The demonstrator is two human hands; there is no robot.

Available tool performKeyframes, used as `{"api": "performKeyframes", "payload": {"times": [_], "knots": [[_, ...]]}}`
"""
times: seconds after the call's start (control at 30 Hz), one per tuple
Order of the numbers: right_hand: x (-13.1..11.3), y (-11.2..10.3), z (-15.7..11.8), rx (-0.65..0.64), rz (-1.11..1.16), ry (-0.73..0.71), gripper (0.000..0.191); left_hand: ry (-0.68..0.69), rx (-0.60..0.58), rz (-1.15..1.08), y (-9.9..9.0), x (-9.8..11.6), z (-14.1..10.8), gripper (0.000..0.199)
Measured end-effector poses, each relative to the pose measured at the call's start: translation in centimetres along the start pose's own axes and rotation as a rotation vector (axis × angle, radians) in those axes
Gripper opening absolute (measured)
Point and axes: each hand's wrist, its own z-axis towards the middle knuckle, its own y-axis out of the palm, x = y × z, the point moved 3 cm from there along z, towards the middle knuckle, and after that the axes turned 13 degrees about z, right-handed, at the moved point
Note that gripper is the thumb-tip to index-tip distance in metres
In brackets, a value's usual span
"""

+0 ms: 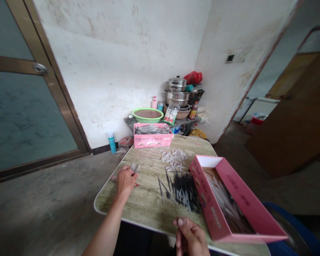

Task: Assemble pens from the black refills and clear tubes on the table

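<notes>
My left hand is at the table's left side, its fingers closed on a few short translucent plastic tubes that show past the fingertips. Small reddish bits lie beside and under that hand. Low at the front edge, my right hand has thumb and fingers pinched together; whatever may be between them is too small to make out. A pile of thin black and clear pen-like sticks lies beyond my right hand. Behind it spreads a heap of short whitish tubes.
A long pink box with whitish sticks inside stands at the table's right. Another pink box, full of similar sticks, sits at the far edge. Beyond are a green basin and stacked steamer pots. A blue bottle stands on the floor.
</notes>
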Motion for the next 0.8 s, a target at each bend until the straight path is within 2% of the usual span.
{"api": "performKeyframes", "payload": {"times": [0.07, 0.17, 0.33, 0.43, 0.5, 0.67, 0.8], "knots": [[0.0, -0.1, 0.0, 0.001, -0.003, 0.001, 0.052, -0.035, -0.010, -0.015, -0.7, -0.6, 0.7, 0.022], [-0.1, -0.1, 0.0, -0.002, -0.004, -0.003, 0.052, -0.133, -0.071, 0.074, -1.3, -2.2, 2.0, 0.025], [-0.3, 0.2, -0.1, -0.002, 0.000, -0.009, 0.052, -0.248, -0.232, 0.192, -0.5, -4.2, 3.1, 0.026], [-0.3, 0.2, 0.0, 0.009, -0.001, -0.005, 0.052, -0.250, -0.270, 0.191, 0.0, -4.4, 3.0, 0.027], [-0.4, 0.1, 0.0, 0.014, -0.003, 0.000, 0.052, -0.247, -0.245, 0.171, 0.0, -4.3, 2.8, 0.028], [-0.4, 0.3, -0.1, 0.023, -0.011, 0.005, 0.052, -0.209, -0.065, 0.062, -0.6, -3.1, 1.5, 0.031], [-0.3, 0.4, 0.0, 0.011, -0.013, 0.005, 0.053, -0.140, -0.055, 0.075, -0.5, -2.0, 0.4, 0.026]]}}
